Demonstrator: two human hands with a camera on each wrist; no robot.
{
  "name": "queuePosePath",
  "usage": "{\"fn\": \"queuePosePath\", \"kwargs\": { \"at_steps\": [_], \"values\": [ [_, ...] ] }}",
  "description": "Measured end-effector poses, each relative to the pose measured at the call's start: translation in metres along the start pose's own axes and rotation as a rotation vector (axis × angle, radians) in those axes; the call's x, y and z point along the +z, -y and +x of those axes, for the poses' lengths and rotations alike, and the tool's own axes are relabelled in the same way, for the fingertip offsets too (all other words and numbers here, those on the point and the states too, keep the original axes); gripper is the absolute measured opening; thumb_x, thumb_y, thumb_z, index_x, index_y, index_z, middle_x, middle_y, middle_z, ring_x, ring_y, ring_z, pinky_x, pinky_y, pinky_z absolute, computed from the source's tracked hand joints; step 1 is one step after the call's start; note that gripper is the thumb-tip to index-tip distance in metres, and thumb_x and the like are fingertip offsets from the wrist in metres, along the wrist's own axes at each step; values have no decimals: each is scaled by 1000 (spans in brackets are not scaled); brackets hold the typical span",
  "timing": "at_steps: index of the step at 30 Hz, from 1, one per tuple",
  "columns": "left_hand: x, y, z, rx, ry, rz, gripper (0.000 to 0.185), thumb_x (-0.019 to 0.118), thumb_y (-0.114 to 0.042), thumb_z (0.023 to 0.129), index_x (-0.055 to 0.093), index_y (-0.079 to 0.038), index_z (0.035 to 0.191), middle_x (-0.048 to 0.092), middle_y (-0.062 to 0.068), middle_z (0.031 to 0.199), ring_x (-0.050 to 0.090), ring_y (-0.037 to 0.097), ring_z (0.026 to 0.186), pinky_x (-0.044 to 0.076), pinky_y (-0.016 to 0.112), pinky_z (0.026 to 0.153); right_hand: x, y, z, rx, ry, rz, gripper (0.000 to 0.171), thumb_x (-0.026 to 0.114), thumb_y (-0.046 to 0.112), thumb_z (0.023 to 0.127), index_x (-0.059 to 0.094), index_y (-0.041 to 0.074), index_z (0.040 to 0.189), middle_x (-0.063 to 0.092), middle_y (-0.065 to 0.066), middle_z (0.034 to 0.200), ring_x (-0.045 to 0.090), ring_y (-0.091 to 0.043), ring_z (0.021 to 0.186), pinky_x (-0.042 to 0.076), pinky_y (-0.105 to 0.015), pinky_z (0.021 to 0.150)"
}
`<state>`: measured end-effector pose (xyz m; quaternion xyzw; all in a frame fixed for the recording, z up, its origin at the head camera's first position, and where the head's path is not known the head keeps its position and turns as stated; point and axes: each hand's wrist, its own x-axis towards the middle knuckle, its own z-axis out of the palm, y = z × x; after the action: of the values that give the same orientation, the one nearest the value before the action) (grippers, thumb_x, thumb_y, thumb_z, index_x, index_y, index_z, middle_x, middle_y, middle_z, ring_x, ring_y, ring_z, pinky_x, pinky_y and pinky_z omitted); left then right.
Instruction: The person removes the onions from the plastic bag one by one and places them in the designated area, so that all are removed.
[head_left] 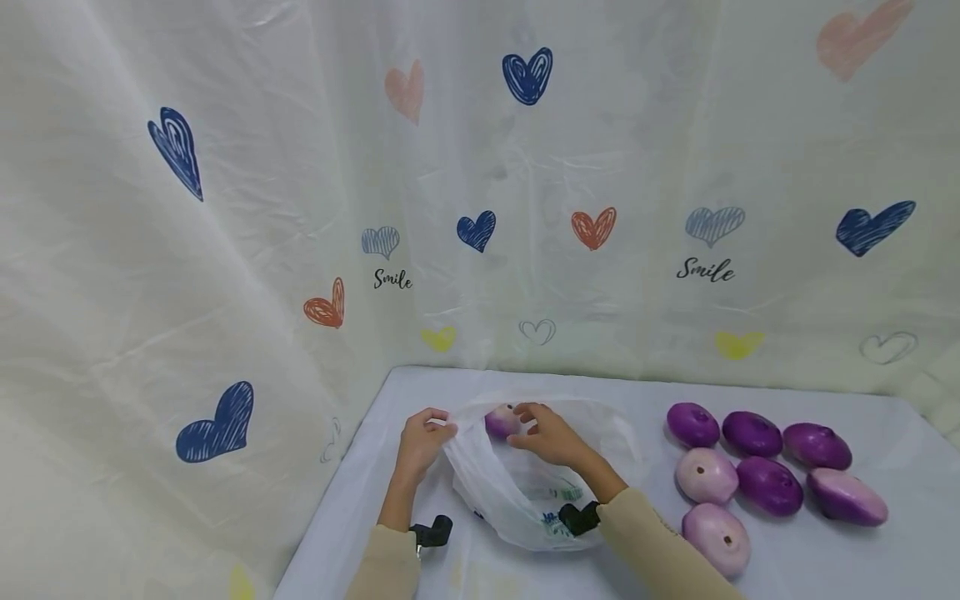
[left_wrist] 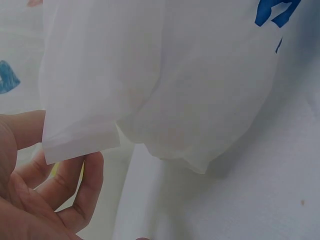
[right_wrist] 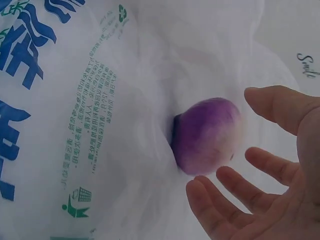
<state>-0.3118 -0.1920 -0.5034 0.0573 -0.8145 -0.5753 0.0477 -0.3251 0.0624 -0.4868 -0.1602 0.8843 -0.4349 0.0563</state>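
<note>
Bag: thin white plastic bag with blue and green print (head_left: 517, 500) lies on the pale bench (head_left: 825, 550), mouth toward 12 o'clock, long axis running 12 to 6.
Left hand: left hand (head_left: 422, 442) pinches the bag's rim at 9 o'clock; judged to hold the mouth open.
Right hand: right hand (head_left: 551, 435) spread, fingers relaxed, holding nothing, just beside the onion in the wrist view; contact cannot be told.
Onion: round purple-and-white onion (right_wrist: 207, 135) sits at the bag's mouth, half behind the film; which way its axis lies cannot be told.
Stock: seven purple onions (head_left: 768, 483) grouped at 3 o'clock, well apart from the bag.
</note>
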Motion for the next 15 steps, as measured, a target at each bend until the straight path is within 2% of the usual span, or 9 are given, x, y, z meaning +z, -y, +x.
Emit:
{"fn": "queuePosePath", "kwargs": {
  "at_steps": [7, 11, 15],
  "values": [
    [0, 1, 1, -8, -2, 0, 24, 73, -18, 93, 69, -6, 113, 73, 8, 87, 64, 19, 79, 46, 31, 68, 22, -6, 22, 86, -85, 40, 60, 78, 29, 90, 55, 8, 141, 59, -18, 138, 61, -34, 118, 53, -51, 98],
    [0, 0, 1, 0, -2, -8, 24, 74, -16, 92, 69, -4, 112, 74, 10, 87, 64, 19, 78, 45, 31, 67, 30, -10, 32, 127, -121, 69, 64, 80, 32, 88, 54, 4, 139, 59, -21, 137, 59, -37, 122, 50, -55, 103],
    [0, -1, 1, 1, -4, -14, 24, 74, -15, 91, 70, -4, 112, 74, 11, 88, 64, 18, 78, 45, 31, 67, 37, -13, 40, 168, -141, 86, 73, 81, 36, 86, 50, -3, 139, 58, -24, 136, 59, -38, 123, 48, -54, 105]
  ]
}}
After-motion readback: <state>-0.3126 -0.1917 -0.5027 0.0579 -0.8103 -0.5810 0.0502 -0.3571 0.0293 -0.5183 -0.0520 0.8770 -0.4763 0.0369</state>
